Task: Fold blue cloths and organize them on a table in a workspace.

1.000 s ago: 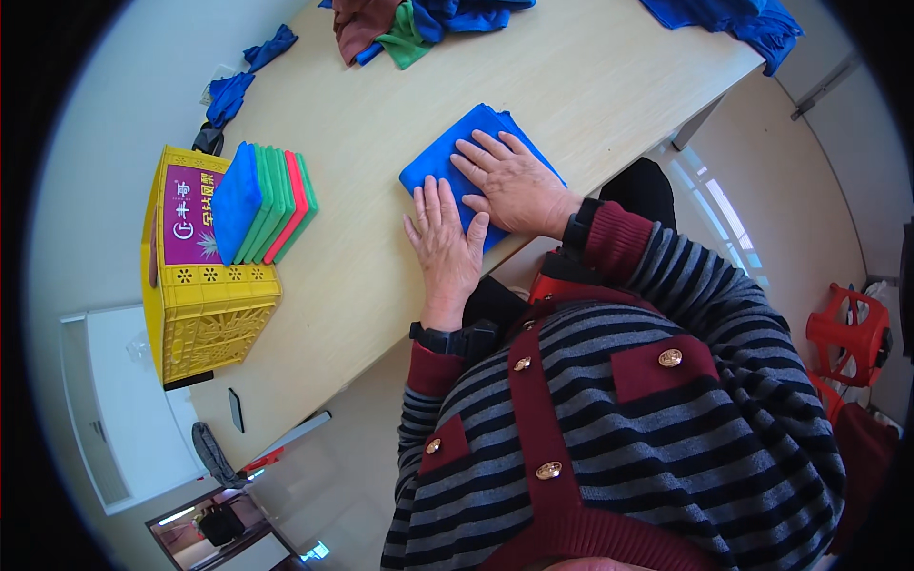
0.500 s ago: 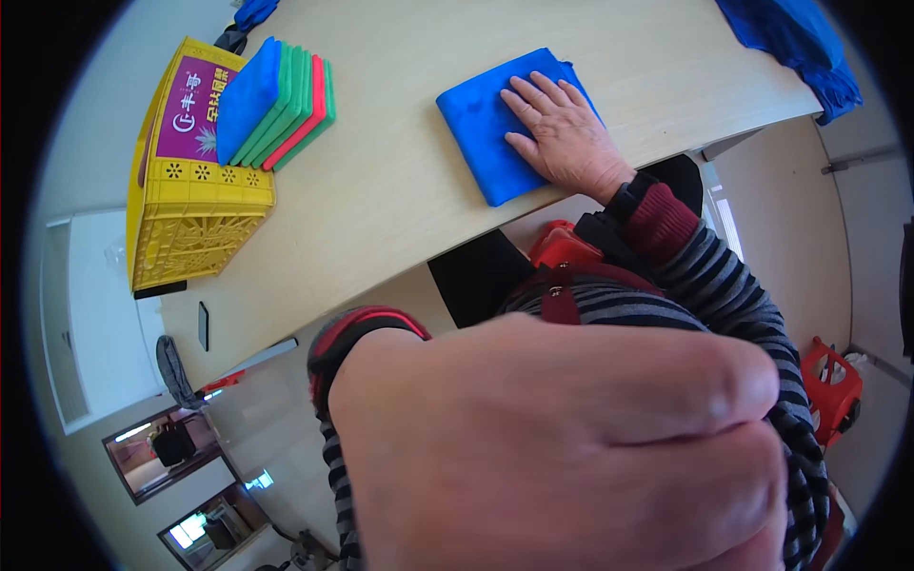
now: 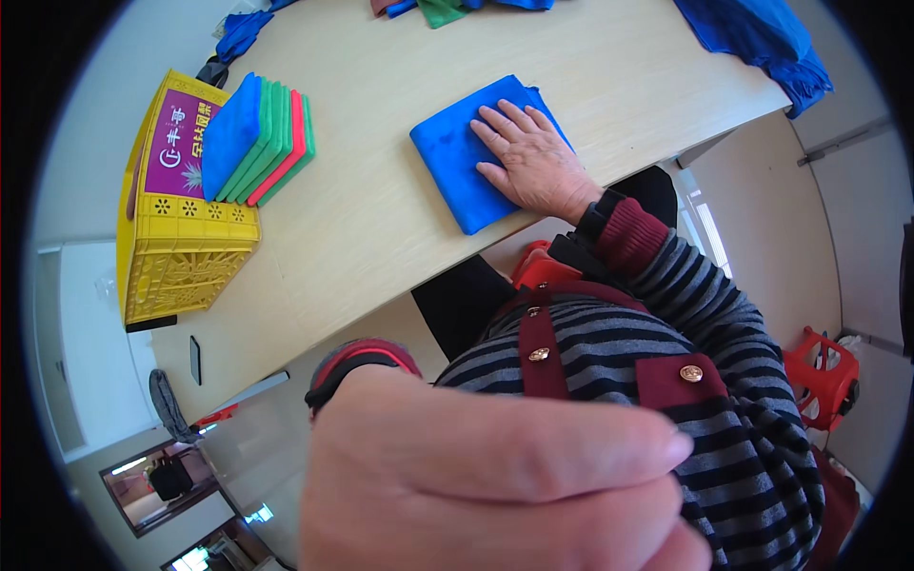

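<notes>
My right hand lies flat on a folded blue cloth near the table's front edge, its fingers spread and the palm down. Very close to the camera, my left hand is raised in front of my striped top, its fingers curled together. Its palm side is hidden, so I cannot tell whether anything is in it. At the left of the table, a stack of folded cloths in blue, green and red leans over a yellow plastic crate.
A dark phone-like slab lies at the table's left end. Blue cloth hangs over the far right corner, and more cloths lie along the far edge. A red plastic stool stands at the right.
My left hand has dropped lower in the picture, uncovering more of my striped top. The table scene has shifted left and down as the view moved. My right hand stays on the blue cloth.
</notes>
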### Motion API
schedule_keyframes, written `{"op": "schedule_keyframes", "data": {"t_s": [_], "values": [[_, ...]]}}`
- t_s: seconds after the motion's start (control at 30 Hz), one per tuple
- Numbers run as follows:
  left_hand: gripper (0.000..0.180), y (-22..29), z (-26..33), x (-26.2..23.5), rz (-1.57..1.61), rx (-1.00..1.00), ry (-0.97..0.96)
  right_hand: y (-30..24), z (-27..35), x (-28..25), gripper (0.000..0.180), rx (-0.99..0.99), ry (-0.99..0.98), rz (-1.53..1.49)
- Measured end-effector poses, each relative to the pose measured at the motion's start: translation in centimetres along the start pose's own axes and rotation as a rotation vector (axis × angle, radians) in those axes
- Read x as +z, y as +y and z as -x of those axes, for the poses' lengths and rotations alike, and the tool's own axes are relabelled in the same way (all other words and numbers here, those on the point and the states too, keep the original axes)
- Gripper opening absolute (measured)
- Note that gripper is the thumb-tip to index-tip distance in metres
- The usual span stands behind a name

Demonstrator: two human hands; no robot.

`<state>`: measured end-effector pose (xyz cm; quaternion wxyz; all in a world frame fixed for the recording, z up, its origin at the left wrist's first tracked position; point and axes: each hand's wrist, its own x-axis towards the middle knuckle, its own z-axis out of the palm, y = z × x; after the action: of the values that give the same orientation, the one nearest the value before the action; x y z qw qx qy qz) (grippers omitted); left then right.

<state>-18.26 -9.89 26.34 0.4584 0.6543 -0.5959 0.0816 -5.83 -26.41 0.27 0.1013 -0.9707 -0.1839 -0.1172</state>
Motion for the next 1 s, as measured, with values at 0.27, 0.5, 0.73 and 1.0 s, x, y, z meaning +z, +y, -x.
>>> {"op": "schedule_keyframes", "data": {"t_s": [0.27,0.5,0.73,1.0], "values": [[0.036,-9.0,5.8,1.0,-0.108,-0.282,0.316,0.7,0.2,-1.2,0.06,0.008,-0.019,-0.081],[0.068,-24.0,14.8,7.9,-0.814,-0.692,-0.049,0.2,-0.7,-0.5,0.058,0.019,0.102,-0.066],[0.081,-24.4,14.7,8.6,-0.773,-0.783,-0.112,0.8,-0.8,0.3,0.06,0.01,0.026,-0.04],[0.081,-24.5,14.6,9.0,-0.83,-0.815,-0.091,2.3,-0.2,0.1,0.043,-0.122,0.249,-0.27]]}}
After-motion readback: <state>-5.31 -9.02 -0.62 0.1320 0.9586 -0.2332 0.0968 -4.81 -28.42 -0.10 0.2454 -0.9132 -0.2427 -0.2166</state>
